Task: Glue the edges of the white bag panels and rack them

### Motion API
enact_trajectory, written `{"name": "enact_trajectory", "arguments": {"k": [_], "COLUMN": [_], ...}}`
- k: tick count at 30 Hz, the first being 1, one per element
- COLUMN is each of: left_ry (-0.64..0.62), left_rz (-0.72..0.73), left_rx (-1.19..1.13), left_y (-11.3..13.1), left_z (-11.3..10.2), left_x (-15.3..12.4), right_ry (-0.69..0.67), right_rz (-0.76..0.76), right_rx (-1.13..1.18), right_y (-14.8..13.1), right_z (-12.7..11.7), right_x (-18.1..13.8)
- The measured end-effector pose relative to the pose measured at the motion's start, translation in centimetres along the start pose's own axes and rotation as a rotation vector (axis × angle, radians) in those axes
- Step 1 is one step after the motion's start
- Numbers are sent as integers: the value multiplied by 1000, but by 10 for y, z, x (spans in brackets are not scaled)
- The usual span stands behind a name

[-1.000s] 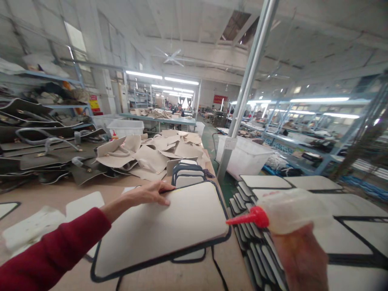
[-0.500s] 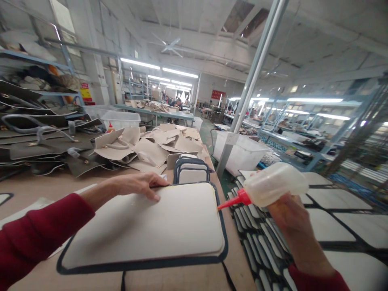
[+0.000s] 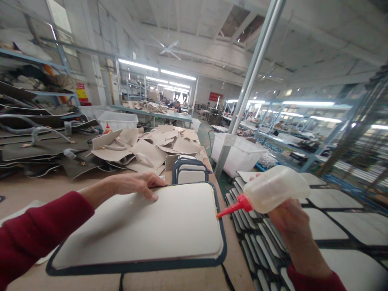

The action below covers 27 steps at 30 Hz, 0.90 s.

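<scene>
My left hand (image 3: 138, 185) pinches the far edge of a white panel (image 3: 142, 226) with a dark blue border, thumb on its face and fingers behind it. The panel lies tilted over the table. In my right hand (image 3: 289, 218) is a translucent squeeze bottle (image 3: 274, 188) with a red nozzle (image 3: 235, 206). It is held on its side, and the nozzle's tip touches the panel's right edge, just inside the border. A thin yellowish line, which looks like glue, shows along that edge. The fingers on the bottle's far side are mostly hidden.
Smaller bordered panels (image 3: 192, 174) stand behind the panel. Beige bag pieces (image 3: 148, 151) are heaped farther back, with dark bag pieces (image 3: 39, 141) stacked at left. Stacked bordered panels (image 3: 327, 224) fill the right side, beside a metal post (image 3: 227, 153) and a white bin (image 3: 239, 151).
The nozzle tip has slid a little way down the panel's right edge, toward me. My left hand keeps its hold, and the view has shifted slightly.
</scene>
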<state>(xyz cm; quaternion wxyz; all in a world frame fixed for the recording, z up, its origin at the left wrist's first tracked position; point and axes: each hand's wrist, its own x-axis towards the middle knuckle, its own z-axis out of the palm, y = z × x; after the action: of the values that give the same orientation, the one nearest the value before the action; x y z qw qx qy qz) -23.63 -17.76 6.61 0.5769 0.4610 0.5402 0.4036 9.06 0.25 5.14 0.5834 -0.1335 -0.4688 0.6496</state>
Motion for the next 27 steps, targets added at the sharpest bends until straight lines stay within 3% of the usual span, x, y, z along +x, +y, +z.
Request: {"name": "enact_trajectory", "arguments": {"k": [8,19,22,27], "left_ry": [181,-165,-195,-193], "left_rz": [45,83,84,91], "left_rx": [-178,200,234,234], "left_y": [-5,-6,-8,-12], "left_z": [-3,-4,-7,-8], "left_x": [-5,-7,-7,-8], "right_ry": [-12,-145,-173,-78], "right_rz": [7,-63,-97,-108], "right_rx": [-9,-38,-48,-63], "right_y": [-2,0,0,1], "right_z": [5,-2,-4,-5], "right_x": [-7,-9,-11,-14]}}
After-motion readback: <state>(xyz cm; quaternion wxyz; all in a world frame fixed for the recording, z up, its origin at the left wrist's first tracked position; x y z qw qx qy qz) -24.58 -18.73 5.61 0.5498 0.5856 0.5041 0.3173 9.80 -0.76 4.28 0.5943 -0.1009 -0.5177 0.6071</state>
